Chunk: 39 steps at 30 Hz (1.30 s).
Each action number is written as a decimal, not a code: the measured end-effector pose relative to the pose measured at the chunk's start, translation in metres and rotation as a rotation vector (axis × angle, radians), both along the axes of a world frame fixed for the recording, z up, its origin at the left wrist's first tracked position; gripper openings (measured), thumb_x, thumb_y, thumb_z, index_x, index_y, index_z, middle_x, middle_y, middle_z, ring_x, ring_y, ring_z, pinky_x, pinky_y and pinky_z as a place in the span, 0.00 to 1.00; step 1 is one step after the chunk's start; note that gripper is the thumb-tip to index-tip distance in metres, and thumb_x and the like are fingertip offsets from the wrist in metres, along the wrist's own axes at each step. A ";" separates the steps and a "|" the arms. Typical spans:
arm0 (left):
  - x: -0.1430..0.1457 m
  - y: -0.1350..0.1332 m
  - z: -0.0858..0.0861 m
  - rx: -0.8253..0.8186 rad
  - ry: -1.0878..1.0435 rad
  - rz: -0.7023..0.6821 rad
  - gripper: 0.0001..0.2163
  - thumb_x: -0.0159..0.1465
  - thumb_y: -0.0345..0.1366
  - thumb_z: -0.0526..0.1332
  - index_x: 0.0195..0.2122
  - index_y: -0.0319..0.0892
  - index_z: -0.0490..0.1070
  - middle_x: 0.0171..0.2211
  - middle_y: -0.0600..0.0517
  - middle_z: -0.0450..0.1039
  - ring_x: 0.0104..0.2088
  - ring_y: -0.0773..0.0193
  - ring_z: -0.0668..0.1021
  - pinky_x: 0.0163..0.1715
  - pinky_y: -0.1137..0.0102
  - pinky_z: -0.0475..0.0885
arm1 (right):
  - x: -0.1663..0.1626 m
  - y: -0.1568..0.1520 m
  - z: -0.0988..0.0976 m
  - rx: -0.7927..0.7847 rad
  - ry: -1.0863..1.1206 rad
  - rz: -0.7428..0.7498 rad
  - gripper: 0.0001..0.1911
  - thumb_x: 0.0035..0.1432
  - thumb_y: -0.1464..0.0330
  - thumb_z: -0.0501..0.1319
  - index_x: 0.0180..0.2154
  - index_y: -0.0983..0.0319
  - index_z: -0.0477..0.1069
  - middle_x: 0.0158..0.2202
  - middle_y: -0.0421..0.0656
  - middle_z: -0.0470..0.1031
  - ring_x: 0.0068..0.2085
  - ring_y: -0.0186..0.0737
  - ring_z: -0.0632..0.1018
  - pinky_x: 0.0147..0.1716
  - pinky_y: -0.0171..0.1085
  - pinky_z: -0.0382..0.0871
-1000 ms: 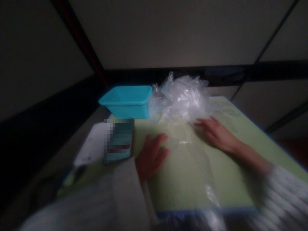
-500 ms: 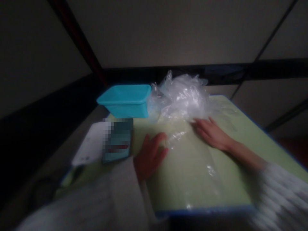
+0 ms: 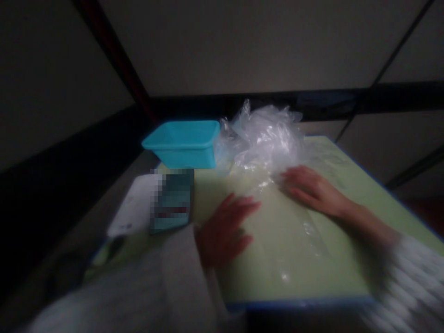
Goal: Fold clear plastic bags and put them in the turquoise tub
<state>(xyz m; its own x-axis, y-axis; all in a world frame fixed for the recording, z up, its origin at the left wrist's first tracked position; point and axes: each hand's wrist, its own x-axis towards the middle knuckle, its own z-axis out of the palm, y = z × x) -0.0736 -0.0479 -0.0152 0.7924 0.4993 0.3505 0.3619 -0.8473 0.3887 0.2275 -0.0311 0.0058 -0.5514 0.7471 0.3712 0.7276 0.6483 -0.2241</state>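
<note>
A clear plastic bag [image 3: 282,236] lies flat on the yellow-green tabletop, shiny at its creases and hard to outline. At its left side is my left hand [image 3: 225,231], fingers spread and stretched to the right, low over the plastic; whether it touches is unclear. On the right, my right hand [image 3: 310,190] lies palm down with its fingers stretched out at the bag's far part. Just beyond those fingertips rises a heap of crumpled clear plastic bags [image 3: 268,132]. Both hands are slightly blurred, and I see nothing held in either.
A turquoise plastic basin [image 3: 187,155] stands at the back left, against the heap. Nearer me are a pixelated teal box [image 3: 173,201] and a white sheet [image 3: 135,203]. Blue edging [image 3: 301,303] borders the table [image 3: 350,273]. Panelled walls close off the back.
My left hand has shifted right over the plastic, its fingers reaching further out. My right hand has moved slightly right. The flat bag's glints have shifted.
</note>
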 end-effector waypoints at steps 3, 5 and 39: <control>0.002 -0.005 0.003 -0.031 0.080 -0.266 0.25 0.67 0.49 0.49 0.61 0.43 0.54 0.59 0.44 0.64 0.62 0.56 0.62 0.64 0.55 0.39 | -0.001 -0.002 0.004 -0.005 0.060 0.028 0.16 0.65 0.65 0.49 0.50 0.60 0.68 0.49 0.47 0.74 0.52 0.47 0.72 0.54 0.51 0.62; 0.003 -0.007 0.002 -0.061 0.013 -0.319 0.22 0.67 0.50 0.49 0.57 0.43 0.59 0.55 0.45 0.69 0.59 0.57 0.67 0.64 0.55 0.40 | -0.001 -0.002 0.003 -0.011 0.100 0.001 0.16 0.65 0.67 0.48 0.50 0.60 0.68 0.48 0.47 0.75 0.50 0.47 0.74 0.52 0.51 0.65; -0.001 0.015 -0.004 -0.179 -0.010 0.462 0.18 0.68 0.39 0.47 0.58 0.39 0.53 0.59 0.40 0.62 0.62 0.52 0.62 0.63 0.46 0.41 | -0.073 -0.061 0.011 -0.333 -0.061 0.628 0.18 0.65 0.69 0.51 0.55 0.64 0.63 0.55 0.47 0.70 0.57 0.39 0.69 0.63 0.49 0.48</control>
<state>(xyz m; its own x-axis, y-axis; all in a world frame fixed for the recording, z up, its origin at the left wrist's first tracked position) -0.0744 -0.0333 -0.0194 0.4706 0.8508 0.2336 0.6794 -0.5184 0.5192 0.1550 -0.0916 0.0170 -0.9273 0.3495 0.1337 0.2562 0.8534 -0.4540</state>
